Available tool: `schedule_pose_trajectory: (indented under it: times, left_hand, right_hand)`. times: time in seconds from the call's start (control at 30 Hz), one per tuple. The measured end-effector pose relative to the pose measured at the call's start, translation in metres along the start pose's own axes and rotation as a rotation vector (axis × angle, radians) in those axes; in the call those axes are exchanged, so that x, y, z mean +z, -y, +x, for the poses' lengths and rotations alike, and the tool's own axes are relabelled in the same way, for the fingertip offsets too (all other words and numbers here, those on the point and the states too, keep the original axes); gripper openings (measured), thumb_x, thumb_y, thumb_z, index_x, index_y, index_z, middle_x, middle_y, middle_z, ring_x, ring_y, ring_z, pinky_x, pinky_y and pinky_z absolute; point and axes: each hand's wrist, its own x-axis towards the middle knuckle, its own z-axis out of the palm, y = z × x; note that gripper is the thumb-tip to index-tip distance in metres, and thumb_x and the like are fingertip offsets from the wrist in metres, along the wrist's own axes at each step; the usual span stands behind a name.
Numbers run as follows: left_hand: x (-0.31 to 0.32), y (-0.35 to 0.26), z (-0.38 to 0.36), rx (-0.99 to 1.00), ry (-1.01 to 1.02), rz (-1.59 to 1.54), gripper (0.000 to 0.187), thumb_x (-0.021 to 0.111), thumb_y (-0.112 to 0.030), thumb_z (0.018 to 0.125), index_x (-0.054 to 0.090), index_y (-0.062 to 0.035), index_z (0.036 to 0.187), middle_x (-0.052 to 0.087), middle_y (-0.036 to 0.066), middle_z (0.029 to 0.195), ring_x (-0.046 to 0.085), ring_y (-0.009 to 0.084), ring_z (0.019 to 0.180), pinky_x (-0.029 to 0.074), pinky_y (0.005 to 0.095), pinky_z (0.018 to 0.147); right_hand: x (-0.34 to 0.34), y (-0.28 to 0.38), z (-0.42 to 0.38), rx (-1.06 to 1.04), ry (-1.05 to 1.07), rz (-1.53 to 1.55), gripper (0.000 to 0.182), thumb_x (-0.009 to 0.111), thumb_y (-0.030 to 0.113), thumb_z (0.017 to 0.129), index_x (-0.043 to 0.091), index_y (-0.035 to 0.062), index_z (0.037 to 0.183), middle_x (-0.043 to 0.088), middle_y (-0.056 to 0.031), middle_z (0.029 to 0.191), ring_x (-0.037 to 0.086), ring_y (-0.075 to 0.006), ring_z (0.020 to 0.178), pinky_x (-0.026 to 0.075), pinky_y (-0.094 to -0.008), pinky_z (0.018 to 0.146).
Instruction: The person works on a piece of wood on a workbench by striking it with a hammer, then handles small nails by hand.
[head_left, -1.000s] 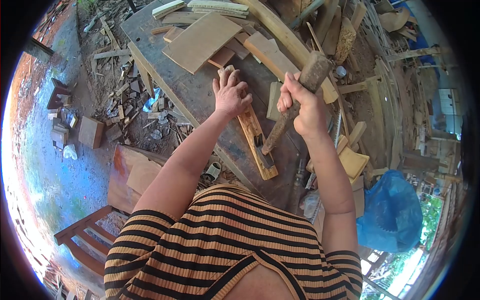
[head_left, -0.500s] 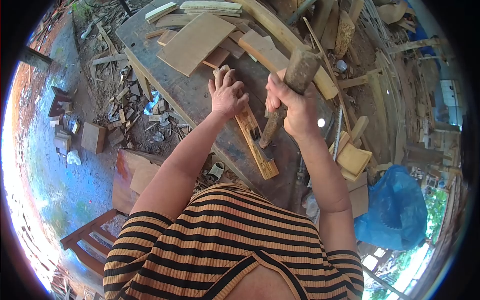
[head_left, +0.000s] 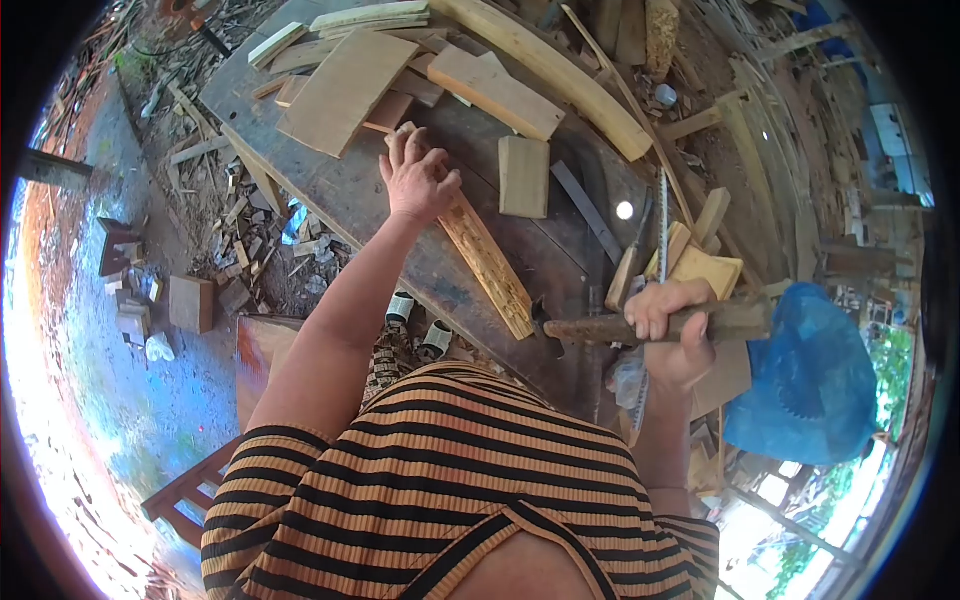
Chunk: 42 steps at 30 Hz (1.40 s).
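Left hand (head_left: 415,180) lies flat, fingers spread, pressing on the far end of a long wooden strip (head_left: 485,258) that runs diagonally across the workbench (head_left: 350,195). Strip: pale yellow-brown, rough grain, rectangular section, near end close to the bench edge by the person's body.

Right hand (head_left: 672,325) is closed in a fist round a wooden mallet (head_left: 650,325), held roughly level at the bench's near-right corner. Mallet: dark, weathered, round stick handle thickening into a blocky head on the right side; the thin end points at the strip's near end, just beside it (contact can't be confirmed).

Bench top: dark, worn planks, scratched. On it, beyond the strip: small upright rectangular block (head_left: 523,176), wide flat board (head_left: 345,90), thick offcut (head_left: 495,92), long curved pale beam (head_left: 545,75), all unfinished timber. Handsaw (head_left: 660,235) w/ toothed blade lies at the right edge, near square pale blocks (head_left: 705,272). Blue plastic bag (head_left: 810,380), crinkled, sits right of the fist. Ground at left: dirt w/ scattered offcuts (head_left: 250,230) and shavings.

No readable writing, labels or brands anywhere.
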Motion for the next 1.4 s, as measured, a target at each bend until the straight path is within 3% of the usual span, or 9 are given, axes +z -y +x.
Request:
schedule_pose_trajectory:
  times: [0.2, 0.37, 0.5, 0.6, 0.77, 0.87, 1.07, 1.13, 1.4]
  left_hand:
    - [0.000, 0.000, 0.001, -0.008, 0.001, 0.001, 0.039, 0.064, -0.042, 0.075, 0.068, -0.0189, 0.106, 0.037, 0.008, 0.147, 0.016, 0.0353, 0.143, 0.013, 0.0608, 0.112]
    - [0.002, 0.001, 0.000, -0.001, -0.007, 0.003, 0.040, 0.064, -0.043, 0.075, 0.068, -0.0194, 0.107, 0.037, 0.008, 0.148, 0.016, 0.0351, 0.144, 0.013, 0.0608, 0.112]
    - [0.001, 0.003, 0.001, -0.003, -0.006, -0.007, 0.040, 0.065, -0.042, 0.075, 0.068, -0.0191, 0.107, 0.036, 0.007, 0.148, 0.016, 0.0350, 0.144, 0.013, 0.0619, 0.112]
    - [-0.001, 0.001, 0.001, -0.012, 0.005, -0.008, 0.040, 0.065, -0.042, 0.074, 0.068, -0.0188, 0.107, 0.037, 0.007, 0.147, 0.016, 0.0348, 0.144, 0.013, 0.0631, 0.112]
    - [-0.001, 0.001, 0.000, -0.020, -0.008, -0.017, 0.039, 0.065, -0.041, 0.074, 0.068, -0.0187, 0.105, 0.037, 0.007, 0.147, 0.016, 0.0348, 0.143, 0.012, 0.0629, 0.112]
    - [-0.001, 0.002, 0.001, -0.022, -0.016, -0.027, 0.038, 0.066, -0.041, 0.073, 0.068, -0.0187, 0.104, 0.038, 0.007, 0.147, 0.017, 0.0349, 0.143, 0.011, 0.0623, 0.113]
    - [-0.003, 0.003, 0.000, -0.008, 0.001, -0.038, 0.037, 0.065, -0.041, 0.075, 0.068, -0.0178, 0.104, 0.037, 0.008, 0.146, 0.015, 0.0345, 0.144, 0.012, 0.0656, 0.111]
    - [-0.003, 0.003, 0.000, -0.007, 0.002, -0.052, 0.037, 0.064, -0.041, 0.076, 0.068, -0.0178, 0.104, 0.037, 0.008, 0.146, 0.015, 0.0345, 0.144, 0.012, 0.0658, 0.111]
    - [-0.004, 0.005, -0.002, 0.017, -0.053, -0.075, 0.037, 0.066, -0.042, 0.074, 0.068, -0.0174, 0.102, 0.041, 0.008, 0.143, 0.020, 0.0346, 0.142, 0.016, 0.0635, 0.110]
  right_hand:
    - [0.009, 0.004, 0.020, 0.085, -0.017, -0.010, 0.035, 0.064, 0.033, 0.092, 0.052, 0.0005, 0.087, 0.049, -0.0066, 0.066, 0.047, -0.0173, 0.057, 0.041, -0.0335, 0.060]
    - [0.016, -0.010, 0.042, 0.093, -0.023, -0.009, 0.013, 0.066, 0.008, 0.090, 0.056, -0.0006, 0.089, 0.053, -0.0056, 0.069, 0.050, -0.0144, 0.056, 0.043, -0.0306, 0.057]
    - [0.021, -0.035, 0.058, 0.145, -0.051, -0.150, 0.018, 0.068, 0.015, 0.090, 0.059, 0.0015, 0.082, 0.055, -0.0022, 0.066, 0.052, -0.0100, 0.056, 0.045, -0.0260, 0.058]
    - [0.021, -0.046, 0.071, 0.219, -0.054, -0.287, 0.019, 0.064, 0.015, 0.092, 0.056, 0.0019, 0.082, 0.052, -0.0052, 0.069, 0.051, -0.0137, 0.059, 0.045, -0.0306, 0.059]
    - [0.032, -0.050, 0.093, 0.238, -0.083, -0.373, 0.022, 0.066, 0.018, 0.091, 0.057, 0.0015, 0.081, 0.052, -0.0043, 0.064, 0.051, -0.0134, 0.054, 0.045, -0.0287, 0.055]
    - [0.032, -0.049, 0.093, 0.210, -0.110, -0.302, 0.025, 0.070, 0.019, 0.090, 0.059, 0.0038, 0.074, 0.055, -0.0016, 0.060, 0.052, -0.0102, 0.051, 0.043, -0.0257, 0.052]
    - [0.049, -0.016, 0.096, 0.170, -0.036, -0.180, 0.022, 0.062, 0.020, 0.094, 0.056, 0.0023, 0.083, 0.048, -0.0023, 0.066, 0.048, -0.0116, 0.057, 0.043, -0.0285, 0.058]
    - [0.063, -0.012, 0.102, 0.147, -0.022, -0.103, 0.019, 0.070, 0.016, 0.089, 0.059, 0.0016, 0.082, 0.055, -0.0047, 0.067, 0.051, -0.0113, 0.053, 0.045, -0.0286, 0.052]
    - [0.099, -0.054, 0.134, 0.314, 0.053, -0.005, 0.026, 0.069, 0.019, 0.090, 0.056, 0.0034, 0.074, 0.051, -0.0030, 0.056, 0.051, -0.0126, 0.049, 0.043, -0.0285, 0.048]
